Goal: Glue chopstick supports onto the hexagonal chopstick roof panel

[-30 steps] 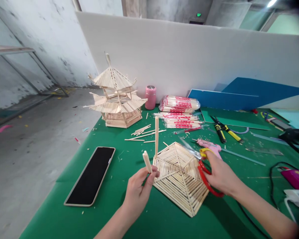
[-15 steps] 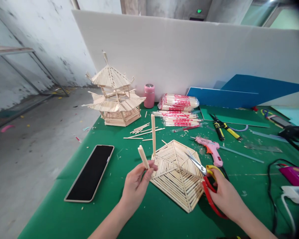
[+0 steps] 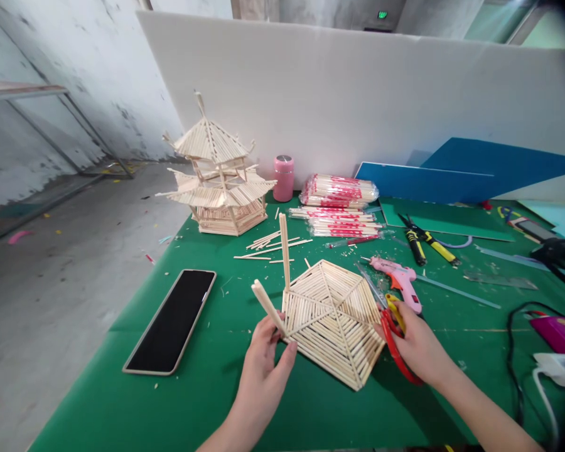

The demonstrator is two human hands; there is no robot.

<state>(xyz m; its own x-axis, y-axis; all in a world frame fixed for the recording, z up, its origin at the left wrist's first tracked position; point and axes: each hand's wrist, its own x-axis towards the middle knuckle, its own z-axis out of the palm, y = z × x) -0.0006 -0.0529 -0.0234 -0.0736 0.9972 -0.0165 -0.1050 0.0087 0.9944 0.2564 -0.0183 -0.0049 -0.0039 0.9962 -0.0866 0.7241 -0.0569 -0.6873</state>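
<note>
A hexagonal panel of wooden sticks [image 3: 329,314] lies on the green table, with two posts of bundled sticks at its left corners. The far post [image 3: 285,251] is upright; the near post [image 3: 266,304] leans left. My left hand [image 3: 266,367] grips the panel's near-left corner, fingers behind the near post's foot and thumb at the front edge. Red-and-yellow scissors [image 3: 392,333] are in my right hand [image 3: 417,345], their blades pointing away over the panel's right side. Fingertips of that hand touch the panel's right edge.
A stick pagoda model [image 3: 221,182] stands at the back left, beside a pink flask [image 3: 283,179] and packs of chopsticks [image 3: 339,191]. Around me are a phone [image 3: 172,320], a pink glue gun [image 3: 398,279], pliers [image 3: 426,242] and loose sticks [image 3: 273,245].
My left hand has shifted from pinching the near post down to the panel's corner, and that post now leans at the corner. The scissors have swung toward the panel's right edge.
</note>
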